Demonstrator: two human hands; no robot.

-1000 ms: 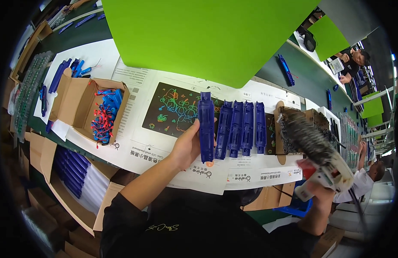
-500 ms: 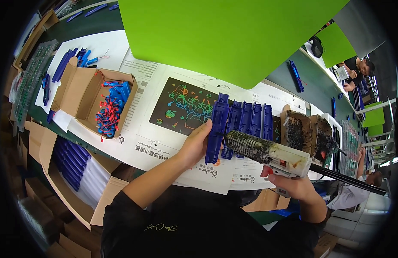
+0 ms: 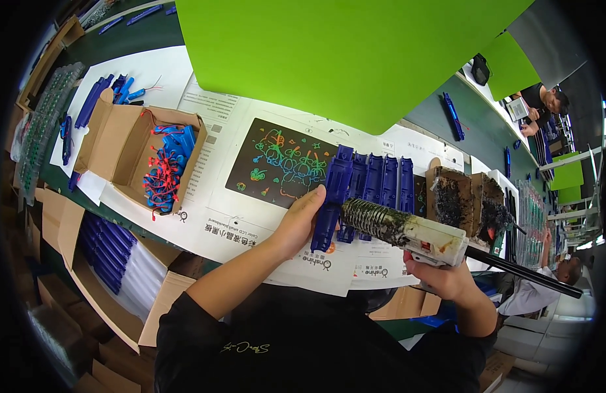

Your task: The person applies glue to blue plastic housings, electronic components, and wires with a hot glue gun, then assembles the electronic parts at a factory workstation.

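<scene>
Since one second ago, the glue gun [image 3: 408, 230] has moved left, its tip [image 3: 345, 208] now near the blue shell [image 3: 332, 200]. Left fingers [image 3: 318, 195] grasp this shell, left of similar shells [image 3: 389, 187]; right fingers [image 3: 421, 268] grasp the gun.

Plastic shell [image 3: 336, 187] smooth; glue gun barrel [image 3: 375, 218] rough; cardboard box [image 3: 128, 149] matt.

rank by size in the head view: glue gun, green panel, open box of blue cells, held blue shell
Largest to smallest:
1. green panel
2. open box
3. glue gun
4. held blue shell
</scene>
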